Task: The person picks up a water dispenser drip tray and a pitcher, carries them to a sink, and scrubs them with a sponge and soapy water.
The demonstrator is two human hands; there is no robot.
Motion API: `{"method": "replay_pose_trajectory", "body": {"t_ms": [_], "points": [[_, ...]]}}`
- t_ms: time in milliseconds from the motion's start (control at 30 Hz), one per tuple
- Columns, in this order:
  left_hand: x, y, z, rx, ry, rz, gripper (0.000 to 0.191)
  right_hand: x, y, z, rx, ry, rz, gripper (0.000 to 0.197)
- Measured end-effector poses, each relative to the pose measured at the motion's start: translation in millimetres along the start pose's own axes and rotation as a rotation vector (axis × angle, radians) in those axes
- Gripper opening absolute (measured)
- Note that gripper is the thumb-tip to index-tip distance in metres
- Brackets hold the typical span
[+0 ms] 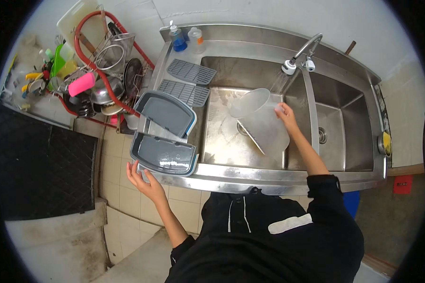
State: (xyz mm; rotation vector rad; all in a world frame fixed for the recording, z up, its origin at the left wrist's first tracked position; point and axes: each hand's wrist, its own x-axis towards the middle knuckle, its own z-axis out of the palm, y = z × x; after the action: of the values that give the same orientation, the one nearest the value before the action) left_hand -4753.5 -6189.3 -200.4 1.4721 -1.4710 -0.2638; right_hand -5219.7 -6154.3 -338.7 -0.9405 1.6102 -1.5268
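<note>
My right hand (287, 115) grips the handle of a translucent plastic pitcher (265, 127), held tilted over the large steel sink basin (219, 141). Water runs from the faucet (289, 65) beside the pitcher's rim. At the counter's left front edge, my left hand (145, 180) has its fingers apart, close to the near grey plastic tray (163, 152); whether it touches the tray cannot be told. A second grey tray (166, 109) lies just behind. Two grey slotted grates (191, 71) rest farther back on the counter.
A bottle of blue liquid with a pump (179, 40) and a clear plastic bottle (197, 40) stand at the back. A red-framed rack (108, 79) with pots and sieves is at left. The smaller basin (333, 120) lies right; a yellow sponge (386, 143) sits at the right rim.
</note>
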Motion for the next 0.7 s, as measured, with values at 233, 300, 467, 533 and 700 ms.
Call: {"method": "replay_pose_trajectory", "body": {"t_ms": [233,300,467,533,700], "points": [[-18.5,-18.6,-20.7,0.082,0.057,0.026,0.028,25.0,2.2,25.1,-0.932,-0.039,-0.196,0.047],[-22.9,-24.8,-24.6,0.11,0.067,0.012,0.027,25.9,8.5,33.2,-0.996,-0.069,-0.1,0.051],[-26.3,-37.4,-32.8,0.197,0.073,0.018,0.027,31.2,21.3,37.8,-1.073,-0.097,0.016,0.051],[-26.5,-38.2,-35.6,0.21,0.077,-0.002,0.027,35.0,21.7,45.2,-1.1,-0.111,0.043,0.051],[-25.4,-46.7,-37.9,0.229,0.088,-0.031,0.027,49.7,28.3,52.0,-1.164,-0.164,0.132,0.049]]}}
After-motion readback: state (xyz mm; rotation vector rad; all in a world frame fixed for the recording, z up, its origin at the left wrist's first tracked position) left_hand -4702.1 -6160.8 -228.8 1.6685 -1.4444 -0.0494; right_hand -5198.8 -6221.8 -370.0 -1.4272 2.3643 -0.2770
